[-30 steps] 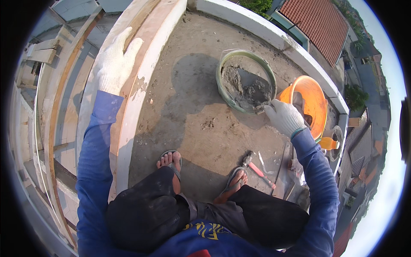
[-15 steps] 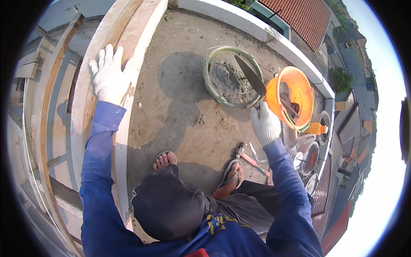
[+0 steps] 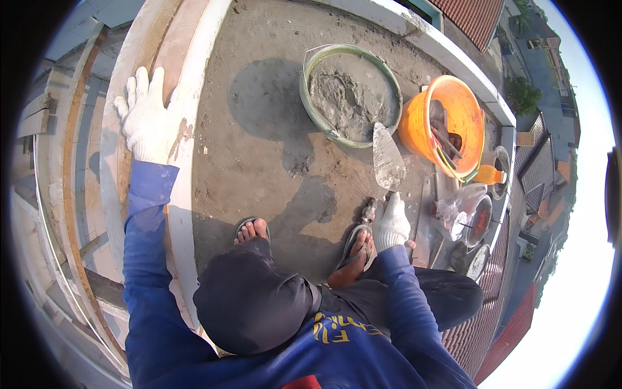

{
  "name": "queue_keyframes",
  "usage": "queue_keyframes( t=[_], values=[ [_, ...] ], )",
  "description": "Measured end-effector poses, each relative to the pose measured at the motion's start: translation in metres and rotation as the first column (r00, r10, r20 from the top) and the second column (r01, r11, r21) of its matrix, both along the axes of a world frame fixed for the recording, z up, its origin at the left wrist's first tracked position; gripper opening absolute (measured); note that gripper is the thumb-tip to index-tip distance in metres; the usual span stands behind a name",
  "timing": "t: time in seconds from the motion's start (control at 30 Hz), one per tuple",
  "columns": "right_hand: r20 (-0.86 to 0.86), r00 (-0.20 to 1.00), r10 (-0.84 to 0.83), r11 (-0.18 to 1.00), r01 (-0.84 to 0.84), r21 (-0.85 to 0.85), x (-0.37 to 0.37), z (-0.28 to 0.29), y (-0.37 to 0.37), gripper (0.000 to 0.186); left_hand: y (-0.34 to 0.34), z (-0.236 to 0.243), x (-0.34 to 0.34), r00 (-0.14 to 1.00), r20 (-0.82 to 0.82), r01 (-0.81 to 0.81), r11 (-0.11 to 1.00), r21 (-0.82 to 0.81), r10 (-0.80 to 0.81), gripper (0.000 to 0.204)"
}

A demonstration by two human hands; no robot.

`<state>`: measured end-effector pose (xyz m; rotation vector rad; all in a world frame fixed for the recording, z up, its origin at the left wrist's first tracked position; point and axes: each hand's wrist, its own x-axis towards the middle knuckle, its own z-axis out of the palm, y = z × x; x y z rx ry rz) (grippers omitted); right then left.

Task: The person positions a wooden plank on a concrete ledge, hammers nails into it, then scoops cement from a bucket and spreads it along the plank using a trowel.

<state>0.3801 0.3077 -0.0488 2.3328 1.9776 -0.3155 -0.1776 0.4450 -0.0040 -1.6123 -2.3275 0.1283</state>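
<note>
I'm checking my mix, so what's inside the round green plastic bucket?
The bucket holds lumpy, wet-looking grey mortar. What's beneath that surface is covered. The grey metal trowel in the white-gloved right hand hides a little of the near rim.

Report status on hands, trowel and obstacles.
Left hand open on ledge. Right hand gripping trowel, its tip overlapping green bucket in view. Possible obstacle: hammer near right hand.

Lettering, one entry: bold yellow letters (image 3: 340, 329) stood across the front of the wearer's long-sleeved blue shirt (image 3: 259, 363) (some were partly lost where the cloth curved and folded away from view).
</note>
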Motion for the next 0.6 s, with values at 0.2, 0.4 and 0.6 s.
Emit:
queue_keyframes(
  t=[0.2,0.4,0.6],
  values=[
    [-0.163,0.97,0.178,0.967,-0.142,0.211,0.004,0.127,0.039,0.022,0.008,0.011,-0.03,0.936,0.35,0.012,0.998,0.061,-0.032,0.076],
    [-0.197,0.977,0.079,0.979,-0.114,-0.171,0.003,0.132,0.162,0.046,0.06,0.035,-0.049,0.981,0.176,-0.086,0.996,-0.009,0.087,0.088],
    [-0.527,0.826,-0.201,0.843,-0.128,-0.522,-0.083,0.098,0.206,0.052,0.063,0.014,-0.047,0.962,0.252,-0.093,0.994,-0.049,0.102,0.092]
  ],
)
